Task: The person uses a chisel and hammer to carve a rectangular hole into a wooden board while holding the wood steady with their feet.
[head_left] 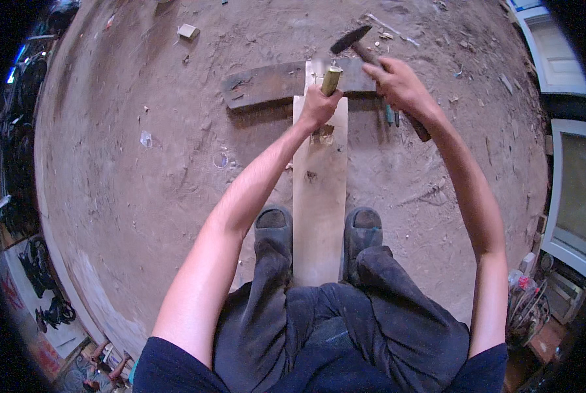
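Observation:
My left hand (319, 107) is closed round a chisel (331, 80) with a yellowish wooden handle. The handle's end sticks up out of my fist, and the blade is hidden. It stands over the far part of a pale wooden board (319, 190), which runs lengthwise toward me. A rough cut recess (324, 136) shows in the board just below that fist. Raised to the right, my right hand (401, 85) grips a hammer (352, 39) by its wooden handle, its dark head above and right of the chisel, apart from it.
A dark, weathered timber (260, 85) lies crosswise under the board's far end. Beside it on the right is a tool with a teal handle (389, 114). My slippered feet (364, 229) flank the board. A small wood block (188, 31) and white-framed panels (571, 196) are farther out.

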A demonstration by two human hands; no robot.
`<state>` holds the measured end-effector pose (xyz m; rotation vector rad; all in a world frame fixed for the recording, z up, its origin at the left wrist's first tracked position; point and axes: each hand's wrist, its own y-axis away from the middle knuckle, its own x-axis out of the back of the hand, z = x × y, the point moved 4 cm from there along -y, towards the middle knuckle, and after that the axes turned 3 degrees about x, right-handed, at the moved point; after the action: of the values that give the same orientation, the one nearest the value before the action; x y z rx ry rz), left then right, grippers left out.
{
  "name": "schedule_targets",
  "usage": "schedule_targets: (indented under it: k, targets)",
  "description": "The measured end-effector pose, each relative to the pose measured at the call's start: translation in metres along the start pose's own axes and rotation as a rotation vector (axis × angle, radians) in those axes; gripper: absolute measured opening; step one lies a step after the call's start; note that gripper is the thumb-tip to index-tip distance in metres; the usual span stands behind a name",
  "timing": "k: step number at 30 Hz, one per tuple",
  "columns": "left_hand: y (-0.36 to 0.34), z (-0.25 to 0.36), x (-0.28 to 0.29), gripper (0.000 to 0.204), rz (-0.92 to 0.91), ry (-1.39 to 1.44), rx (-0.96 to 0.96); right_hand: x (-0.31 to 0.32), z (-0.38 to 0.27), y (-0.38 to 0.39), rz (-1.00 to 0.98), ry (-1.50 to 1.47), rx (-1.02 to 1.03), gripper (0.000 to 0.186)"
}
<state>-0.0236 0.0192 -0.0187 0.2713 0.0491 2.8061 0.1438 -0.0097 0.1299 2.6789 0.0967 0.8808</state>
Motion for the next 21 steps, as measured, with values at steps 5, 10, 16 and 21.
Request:
schedule_targets:
  k: [5,10,16,21]
  targets:
    - [-0.004,-0.011,0.001,0.031,0.011,0.016,0.024,0.004,0.000,-0.001,0.336,-0.016,0.202,0.033]
    - [-0.005,-0.014,0.002,0.033,0.008,0.090,0.084,-0.015,0.021,-0.006,0.028,0.107,0.066,0.032]
    - [-0.007,-0.018,0.001,0.035,-0.010,0.090,0.100,0.008,0.000,-0.005,0.254,-0.222,0.165,0.028]
    - [-0.003,0.001,0.013,0.031,-0.045,0.190,0.055,0.005,0.000,0.007,0.189,-0.328,0.117,0.027]
